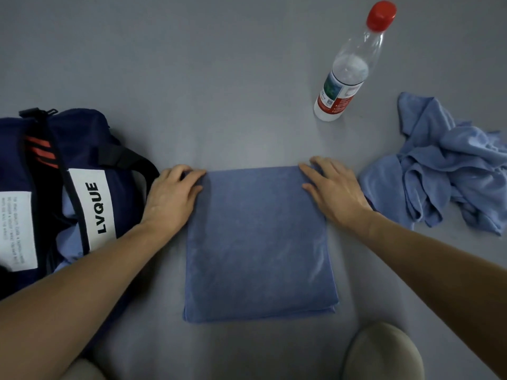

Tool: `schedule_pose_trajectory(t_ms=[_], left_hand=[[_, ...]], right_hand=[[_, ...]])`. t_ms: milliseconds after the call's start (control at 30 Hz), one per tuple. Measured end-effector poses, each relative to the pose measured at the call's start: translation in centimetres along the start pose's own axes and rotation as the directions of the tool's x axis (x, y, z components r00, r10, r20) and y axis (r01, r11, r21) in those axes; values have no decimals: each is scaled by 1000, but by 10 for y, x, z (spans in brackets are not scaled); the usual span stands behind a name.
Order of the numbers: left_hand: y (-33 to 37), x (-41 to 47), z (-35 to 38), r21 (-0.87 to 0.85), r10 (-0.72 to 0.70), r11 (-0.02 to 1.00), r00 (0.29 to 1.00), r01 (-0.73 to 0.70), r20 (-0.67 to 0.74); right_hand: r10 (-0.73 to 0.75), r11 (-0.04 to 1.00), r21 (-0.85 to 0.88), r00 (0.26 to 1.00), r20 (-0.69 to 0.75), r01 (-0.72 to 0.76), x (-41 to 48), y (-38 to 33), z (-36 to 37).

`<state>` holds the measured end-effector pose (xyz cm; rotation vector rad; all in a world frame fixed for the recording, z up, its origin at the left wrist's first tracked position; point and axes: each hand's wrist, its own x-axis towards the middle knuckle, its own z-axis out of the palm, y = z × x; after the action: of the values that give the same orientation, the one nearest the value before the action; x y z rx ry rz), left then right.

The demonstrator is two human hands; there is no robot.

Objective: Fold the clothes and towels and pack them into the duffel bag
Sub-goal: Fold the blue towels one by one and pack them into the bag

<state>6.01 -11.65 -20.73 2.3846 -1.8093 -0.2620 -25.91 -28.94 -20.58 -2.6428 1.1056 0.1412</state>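
A blue towel (258,242) lies folded into a flat rectangle on the grey surface in front of me. My left hand (172,196) rests on its far left corner with the fingers laid over the edge. My right hand (333,187) lies flat on the far right corner, fingers straight. A navy duffel bag (55,187) with a white LVQUE label sits at the left, light blue cloth showing inside it. A crumpled pile of blue cloth (444,171) lies at the right.
A clear plastic water bottle (348,69) with a red cap stands behind the towel, to the right. My beige-clad knees (384,352) show at the bottom edge. The grey surface (192,78) stretches beyond the towel.
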Motion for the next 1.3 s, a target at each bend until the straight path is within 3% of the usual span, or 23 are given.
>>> schedule_pose_trajectory(t_ms=[100, 200, 267, 433, 567, 700, 800, 1033, 1133, 1300], left_hand=[[2, 13, -8, -107, -113, 988, 994, 113, 4], [2, 32, -12, -241, -251, 932, 962, 270, 107], [1, 41, -15, -228, -283, 920, 943, 319, 174], [11, 38, -41, -290, -295, 917, 955, 274, -28], [33, -11, -61, -328, -219, 930, 968, 168, -125], [44, -90, -57, -286, -93, 955, 994, 75, -52], [48, -140, -41, -266, -36, 963, 999, 35, 2], [49, -191, -5, -32, 78, 996, 997, -77, 23], [52, -193, -5, 25, 84, 996, 990, -87, 115], [80, -157, 0, -56, 100, 994, 990, -95, 96]], right_hand=[[94, 988, 131, 994, -64, -85, 7, 0, -8], [160, 948, 269, 985, 58, -170, 25, 1, -18], [169, 944, 266, 978, 119, -195, 36, 3, -23], [216, 932, 316, 972, -93, -176, 42, 7, -42], [121, 931, 363, 974, -190, -45, 4, 2, -53], [-77, 959, 250, 971, -228, 135, -76, -2, -44], [-202, 958, 169, 963, -180, 233, -124, -1, -20], [-293, 953, 52, 953, -74, 297, -172, -12, 18], [-292, 956, 34, 956, -11, 292, -174, -18, 18], [-255, 960, 73, 951, -174, 271, -135, -48, 20]])
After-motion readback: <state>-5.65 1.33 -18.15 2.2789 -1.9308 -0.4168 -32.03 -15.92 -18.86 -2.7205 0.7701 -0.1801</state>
